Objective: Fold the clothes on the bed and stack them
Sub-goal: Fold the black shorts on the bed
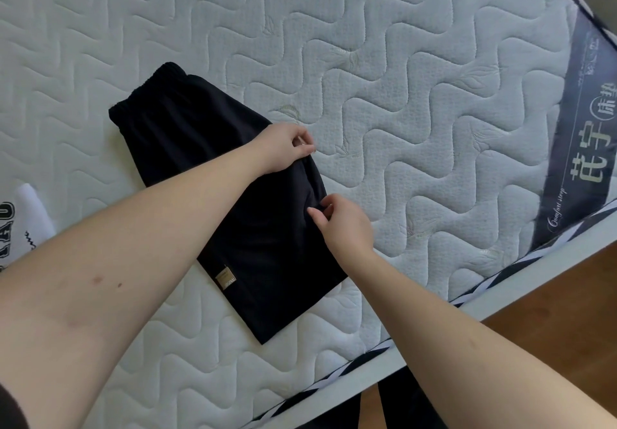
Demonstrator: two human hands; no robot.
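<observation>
Black shorts [207, 175] laid flat on quilted white mattress [400, 61], folded lengthwise, elastic waistband at far end.

Gripped along right-hand edge by both hands: left hand [287, 148] with fingers curled, pinching fabric at mid-edge; right hand [340, 225] just nearer, fingertips pinching same edge. White printed garment [23, 215] at left margin, well apart. Small tan label [226, 279] near hem.

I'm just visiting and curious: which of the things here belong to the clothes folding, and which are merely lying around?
Part of the job:
- black shorts, laid flat
- left hand and right hand, both pinching the shorts' right edge
- white printed garment at the left edge, probably waiting its turn

Just there:
- quilted mattress
- mattress label
- wooden floor
</observation>
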